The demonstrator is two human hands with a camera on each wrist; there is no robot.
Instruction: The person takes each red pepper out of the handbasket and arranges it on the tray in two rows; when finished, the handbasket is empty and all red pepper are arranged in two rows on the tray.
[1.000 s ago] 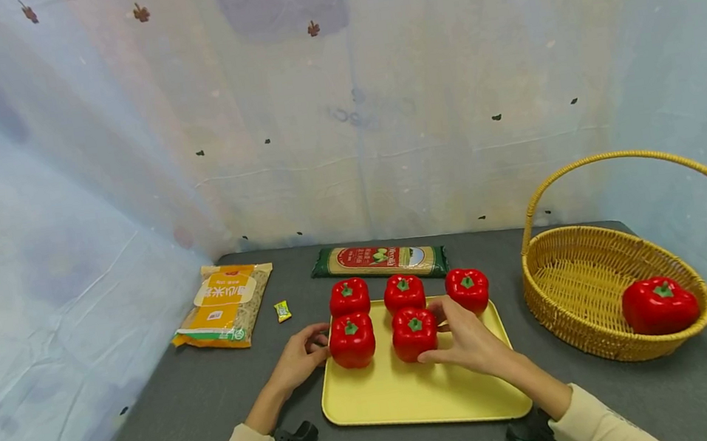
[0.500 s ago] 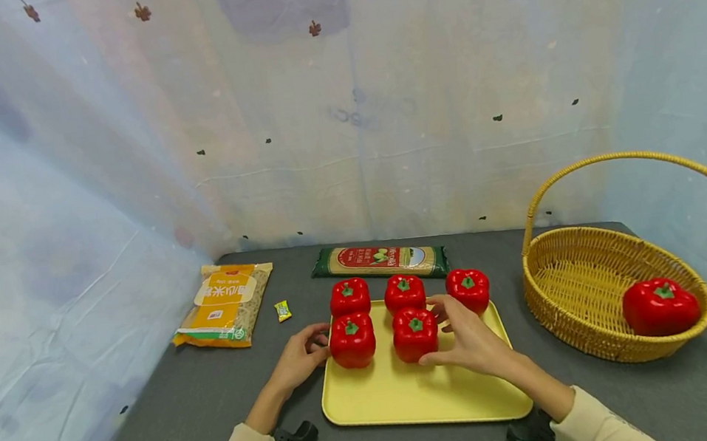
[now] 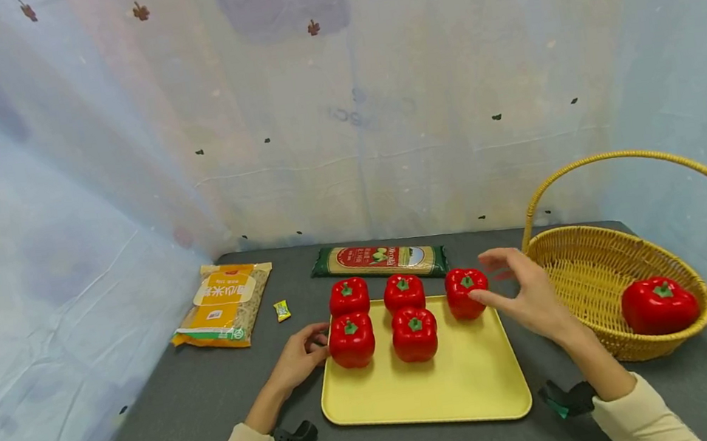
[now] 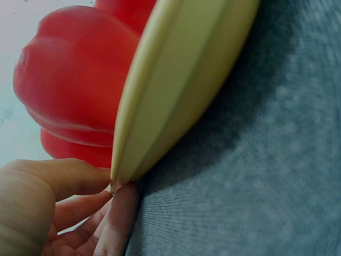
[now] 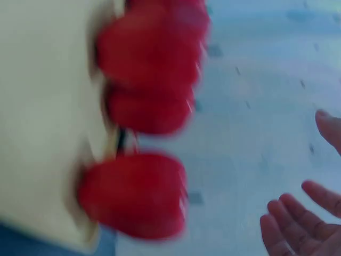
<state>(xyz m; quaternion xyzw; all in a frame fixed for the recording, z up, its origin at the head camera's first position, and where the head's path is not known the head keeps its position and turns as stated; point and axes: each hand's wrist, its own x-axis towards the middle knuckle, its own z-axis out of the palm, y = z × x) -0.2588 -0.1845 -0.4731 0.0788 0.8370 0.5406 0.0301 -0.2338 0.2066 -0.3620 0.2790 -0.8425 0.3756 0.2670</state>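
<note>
Several red bell peppers stand on a yellow tray (image 3: 430,396), including a front left pepper (image 3: 351,341), a front middle pepper (image 3: 415,334) and a back right pepper (image 3: 467,293). My left hand (image 3: 302,357) pinches the tray's left rim between thumb and fingers, as the left wrist view shows with the tray edge (image 4: 176,69). My right hand (image 3: 530,300) hovers just right of the back right pepper, its thumb overlapping it in the head view. In the blurred right wrist view the right fingers (image 5: 298,229) are spread and hold nothing.
A wicker basket (image 3: 565,327) with a tall handle stands at the right, with one red pepper (image 3: 660,305) inside. Behind the tray lies a green pasta packet (image 3: 379,260). A bag of grain (image 3: 225,306) and a small yellow sachet (image 3: 282,310) lie at the left.
My right hand has moved right and away from the front middle pepper to beside the back right one. My left hand and the peppers have stayed in place.
</note>
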